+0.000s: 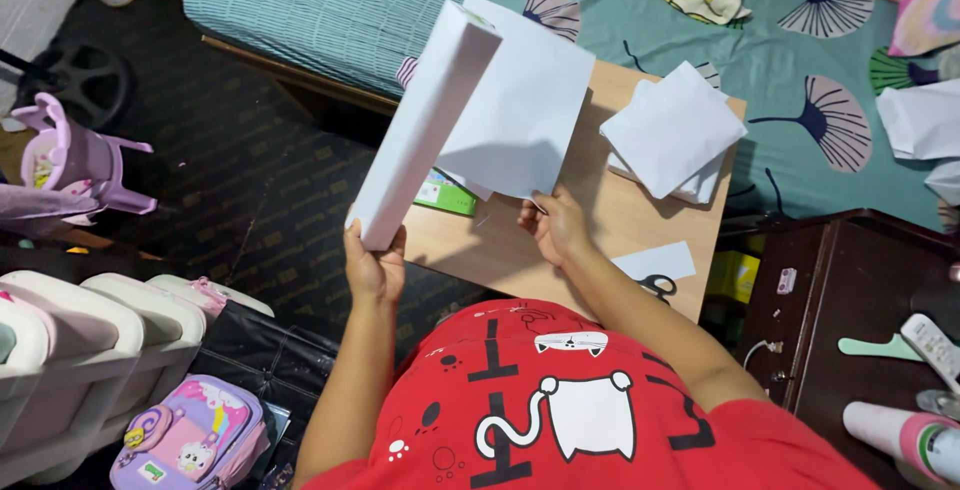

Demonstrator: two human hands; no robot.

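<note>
The left hand [374,268] gripped a folded white paper sheet [470,120] — raised above the light wooden table [640,220] — while the right hand [555,227] pinched its lower edge.

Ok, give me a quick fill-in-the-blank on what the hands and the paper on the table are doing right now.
1. The left hand grips the folded white sheet at its ____ end.
2. The right hand pinches the bottom edge of a flat white ____.
3. The stack of folded papers lies on the ____ table.
4. The scissors lie on the table partly under a strip of ____.

Missing words: lower; sheet; wooden; paper
</note>
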